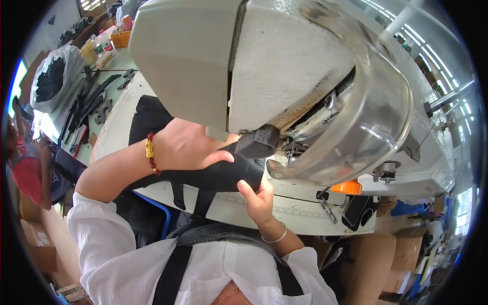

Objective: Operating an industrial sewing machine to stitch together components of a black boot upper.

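A black leather-like piece (203,177) with strap-like strips hanging toward me lies on the white sewing machine table, partly beneath the machine head (284,66). My left hand (185,145) rests on top of it, thumb stretched out flat; the machine head hides part of its fingers. At the piece's right end, my right hand (259,198) grips the edge, thumb on top and the other fingers partly hidden. Both hands are close to the needle area, which the dark block (257,142) and the clear curved guard (386,112) partly cover.
A ruler strip (297,211) runs along the table's front edge. Thread snips (327,207) and a black phone-like object (358,211) lie at right, near an orange part (347,187). Black cut strips (86,109) and a plastic bag (57,76) cover the left table. Another person (38,175) is at far left.
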`<state>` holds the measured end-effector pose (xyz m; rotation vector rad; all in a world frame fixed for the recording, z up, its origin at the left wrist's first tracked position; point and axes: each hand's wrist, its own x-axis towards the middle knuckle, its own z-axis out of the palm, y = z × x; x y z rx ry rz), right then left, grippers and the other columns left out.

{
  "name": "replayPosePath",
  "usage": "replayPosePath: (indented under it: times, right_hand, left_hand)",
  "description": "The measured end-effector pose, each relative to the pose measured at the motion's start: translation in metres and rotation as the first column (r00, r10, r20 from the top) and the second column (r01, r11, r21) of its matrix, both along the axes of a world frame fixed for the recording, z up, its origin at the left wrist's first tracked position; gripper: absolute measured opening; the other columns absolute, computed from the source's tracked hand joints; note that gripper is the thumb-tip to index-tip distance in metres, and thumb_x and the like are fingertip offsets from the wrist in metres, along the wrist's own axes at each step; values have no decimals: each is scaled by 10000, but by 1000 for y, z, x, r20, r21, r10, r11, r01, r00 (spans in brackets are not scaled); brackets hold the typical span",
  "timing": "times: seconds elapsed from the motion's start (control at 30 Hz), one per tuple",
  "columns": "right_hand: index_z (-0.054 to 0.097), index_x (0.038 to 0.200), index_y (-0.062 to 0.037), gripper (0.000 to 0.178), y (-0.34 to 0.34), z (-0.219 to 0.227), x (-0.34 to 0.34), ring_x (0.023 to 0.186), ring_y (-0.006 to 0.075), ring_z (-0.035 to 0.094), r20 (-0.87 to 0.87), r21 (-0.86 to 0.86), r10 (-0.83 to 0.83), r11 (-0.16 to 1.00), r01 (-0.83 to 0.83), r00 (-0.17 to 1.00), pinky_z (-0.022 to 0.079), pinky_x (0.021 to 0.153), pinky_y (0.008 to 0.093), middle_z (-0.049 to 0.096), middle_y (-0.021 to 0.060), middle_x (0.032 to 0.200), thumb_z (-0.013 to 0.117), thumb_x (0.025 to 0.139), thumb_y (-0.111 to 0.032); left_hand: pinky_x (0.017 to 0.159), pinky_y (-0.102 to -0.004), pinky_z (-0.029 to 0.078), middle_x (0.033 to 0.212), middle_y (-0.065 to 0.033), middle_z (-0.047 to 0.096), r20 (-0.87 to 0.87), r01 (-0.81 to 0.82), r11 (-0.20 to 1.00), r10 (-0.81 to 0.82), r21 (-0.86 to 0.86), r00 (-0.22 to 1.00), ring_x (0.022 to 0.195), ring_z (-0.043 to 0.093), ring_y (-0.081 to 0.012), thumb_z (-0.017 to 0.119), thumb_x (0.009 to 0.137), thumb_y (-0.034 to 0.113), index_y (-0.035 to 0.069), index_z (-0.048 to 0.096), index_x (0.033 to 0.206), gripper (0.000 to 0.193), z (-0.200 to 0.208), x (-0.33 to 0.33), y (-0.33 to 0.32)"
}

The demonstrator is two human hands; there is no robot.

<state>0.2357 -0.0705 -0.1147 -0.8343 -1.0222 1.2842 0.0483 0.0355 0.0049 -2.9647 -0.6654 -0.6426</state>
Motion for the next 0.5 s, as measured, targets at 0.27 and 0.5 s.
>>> replayPosePath:
  times: [0.27, 0.5]
  right_hand:
    - [637, 921, -23, 112, -3, 1, 10, 742, 59, 559, -102, -65, -3, 998, -3, 995, 456, 678, 217, 619, -14, 822, 643, 877, -127]
    - [605, 1005, 40, 152, -2, 10, 3, 782, 71, 530, -91, -136, -38, 990, 25, 995, 437, 720, 214, 608, 15, 893, 607, 877, -43]
  left_hand:
    - [792, -399, 453, 1052, -101, 577, -117, -155, 987, 159, 46, 980, 972, 563, -280, 668, 768, 412, 100, 621, 1086, 448, 11, 15, -22]
    - [760, -386, 468, 1043, -82, 582, 82, -65, 793, 20, 606, 996, 935, 582, -259, 690, 754, 417, 144, 628, 1072, 423, 1, 7, -9]
